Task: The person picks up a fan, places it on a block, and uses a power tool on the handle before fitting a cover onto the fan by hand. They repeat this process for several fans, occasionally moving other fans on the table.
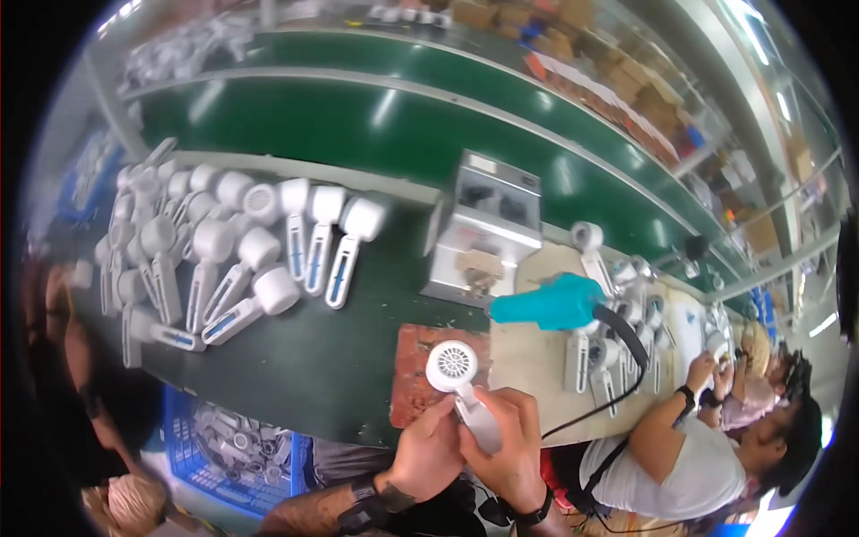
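Between my two hands is a white hand-held device with a round grilled head (452, 362), its grille facing up and its handle pointing back toward me. My left hand (425, 456) is closed on the handle's left side, thumb and fingers pressed to it. Wrapped round the right side of the same handle is my right hand (512, 443). The device's head is over a worn red-brown board (413, 376) on the bench. Beyond my right hand hangs a teal power tool (550, 302) with a black cord. My fingers hide part of the handle.
Many similar white devices (212, 242) lie crowded on the left of the green bench (349, 367). A grey metal machine (483, 228) stands behind the board. More devices (617, 349) lie at right, near a seated co-worker (671, 465). A blue crate (183, 438) of parts sits below left.
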Demonstrator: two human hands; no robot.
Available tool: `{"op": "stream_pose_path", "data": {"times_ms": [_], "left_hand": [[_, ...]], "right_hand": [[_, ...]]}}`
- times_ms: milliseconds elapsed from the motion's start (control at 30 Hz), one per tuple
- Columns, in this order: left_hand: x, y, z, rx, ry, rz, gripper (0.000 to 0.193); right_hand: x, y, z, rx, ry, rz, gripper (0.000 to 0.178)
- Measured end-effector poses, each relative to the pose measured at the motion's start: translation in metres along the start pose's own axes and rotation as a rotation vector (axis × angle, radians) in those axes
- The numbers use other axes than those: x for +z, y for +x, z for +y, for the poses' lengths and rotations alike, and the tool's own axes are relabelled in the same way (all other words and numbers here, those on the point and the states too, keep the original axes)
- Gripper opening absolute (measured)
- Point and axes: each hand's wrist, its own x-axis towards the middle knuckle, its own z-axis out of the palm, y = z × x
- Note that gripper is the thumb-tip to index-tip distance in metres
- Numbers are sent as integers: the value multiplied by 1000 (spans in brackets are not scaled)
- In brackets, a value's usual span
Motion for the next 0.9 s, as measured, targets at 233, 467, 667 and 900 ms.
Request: {"op": "stream_pose_path", "data": {"times_ms": [233, 467, 667, 900], "left_hand": [[8, 6, 9, 56, -83, -154, 45], [10, 3, 14, 0, -47, -79, 47], [5, -1, 10, -8, 6, -81, 49], [-1, 2, 8, 12, 33, -119, 49]], "right_hand": [[5, -4, 5, -30, -17, 351, 71], [-2, 4, -14, -115, -121, -94, 62], [-4, -6, -6, -110, -209, -133, 53], [-11, -10, 2, 234, 157, -71, 40]]}}
